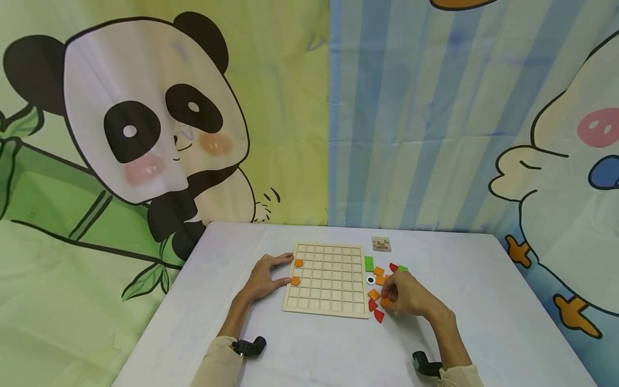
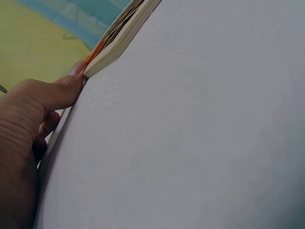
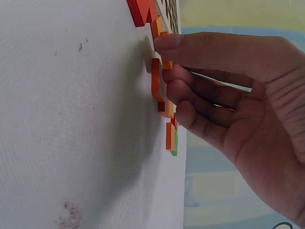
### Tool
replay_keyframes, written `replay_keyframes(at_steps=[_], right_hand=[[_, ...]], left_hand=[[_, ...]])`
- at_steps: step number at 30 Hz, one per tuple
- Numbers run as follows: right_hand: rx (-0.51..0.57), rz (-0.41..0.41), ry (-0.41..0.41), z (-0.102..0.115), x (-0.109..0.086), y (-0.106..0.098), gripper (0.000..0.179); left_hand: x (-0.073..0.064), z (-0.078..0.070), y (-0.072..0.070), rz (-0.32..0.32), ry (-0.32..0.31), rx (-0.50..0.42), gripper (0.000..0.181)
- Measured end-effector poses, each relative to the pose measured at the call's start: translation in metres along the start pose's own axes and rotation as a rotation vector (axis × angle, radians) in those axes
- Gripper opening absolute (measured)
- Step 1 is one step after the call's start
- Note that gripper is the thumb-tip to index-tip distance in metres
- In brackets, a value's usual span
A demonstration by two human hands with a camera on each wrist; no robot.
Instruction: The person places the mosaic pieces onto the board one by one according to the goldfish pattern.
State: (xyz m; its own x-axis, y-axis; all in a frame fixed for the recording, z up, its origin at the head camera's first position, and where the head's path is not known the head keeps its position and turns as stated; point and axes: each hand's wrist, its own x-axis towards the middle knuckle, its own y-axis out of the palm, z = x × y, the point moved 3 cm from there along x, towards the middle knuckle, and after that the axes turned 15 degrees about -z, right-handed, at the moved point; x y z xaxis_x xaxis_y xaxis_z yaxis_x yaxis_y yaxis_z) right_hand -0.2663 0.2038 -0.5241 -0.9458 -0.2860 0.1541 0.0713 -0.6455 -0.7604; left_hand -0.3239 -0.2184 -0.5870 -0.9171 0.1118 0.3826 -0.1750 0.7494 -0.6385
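Observation:
A pale wooden grid board lies on the table, with one orange piece and another orange piece near its left edge. My left hand rests at that edge, thumb and forefinger spread apart; in the left wrist view the thumb touches the board's side. To the right of the board, my right hand pinches a small orange piece between thumb and forefinger, just over the loose pieces. The fingers cover part of the pinched piece.
Around the right hand lie loose pieces: an orange square, a red piece, a green rectangle and a white disc with a black ring. A small patterned card lies beyond the board's far right corner.

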Motion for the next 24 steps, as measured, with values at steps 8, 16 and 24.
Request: replay_keyframes(at_steps=[8, 16, 24], right_hand=[[0.020, -0.034, -0.024, -0.0012, 0.0035, -0.0006, 0.018], [0.044, -0.045, -0.045, 0.0000, 0.0058, 0.0013, 0.017], [0.058, -0.053, -0.054, 0.0018, 0.0073, 0.0032, 0.018]], left_hand=[[-0.0004, 0.0009, -0.0006, -0.009, 0.012, 0.006, 0.067], [-0.0007, -0.0014, -0.0004, -0.014, 0.025, 0.000, 0.066], [-0.0008, -0.0011, 0.0013, -0.013, 0.011, -0.007, 0.065]])
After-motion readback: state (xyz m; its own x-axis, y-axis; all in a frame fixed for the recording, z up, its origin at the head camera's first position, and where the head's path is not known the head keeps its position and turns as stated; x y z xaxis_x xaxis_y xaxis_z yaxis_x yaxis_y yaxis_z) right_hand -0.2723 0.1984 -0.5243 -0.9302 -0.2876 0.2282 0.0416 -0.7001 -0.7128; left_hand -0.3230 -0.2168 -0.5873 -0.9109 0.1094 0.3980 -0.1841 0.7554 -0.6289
